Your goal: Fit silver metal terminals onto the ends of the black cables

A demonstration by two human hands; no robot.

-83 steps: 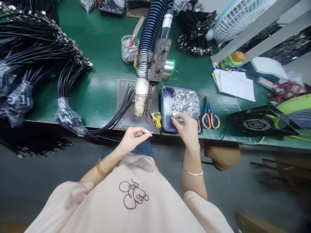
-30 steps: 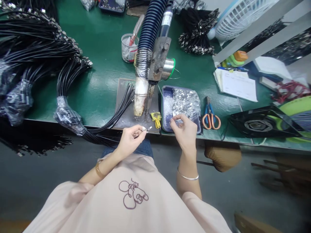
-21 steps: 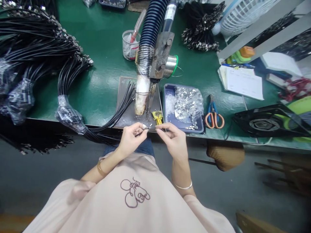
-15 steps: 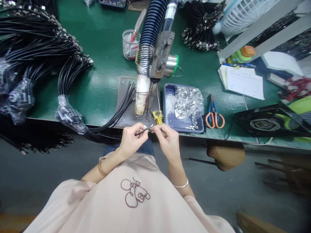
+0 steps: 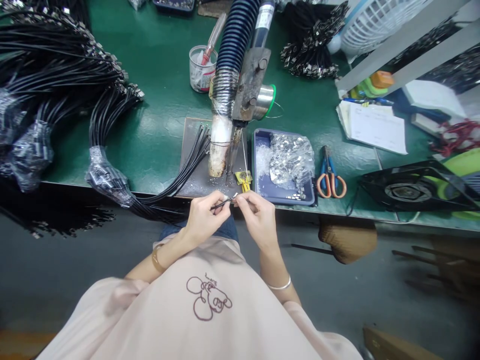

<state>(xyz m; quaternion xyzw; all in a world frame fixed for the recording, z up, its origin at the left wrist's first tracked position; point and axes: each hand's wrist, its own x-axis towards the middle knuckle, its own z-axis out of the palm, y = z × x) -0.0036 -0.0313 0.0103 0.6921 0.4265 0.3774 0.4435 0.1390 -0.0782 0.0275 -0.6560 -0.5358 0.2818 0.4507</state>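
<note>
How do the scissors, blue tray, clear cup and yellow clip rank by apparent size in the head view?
Largest to smallest:
1. blue tray
2. clear cup and scissors: look alike, and the cup is farther off, so unranked
3. yellow clip

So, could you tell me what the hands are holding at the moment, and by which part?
The left hand pinches a thin black cable near its free end; the right hand pinches a small metal piece at that tip.

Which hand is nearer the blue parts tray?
Right. The right hand is just below the blue parts tray's front-left corner; the left hand lies farther left.
</note>
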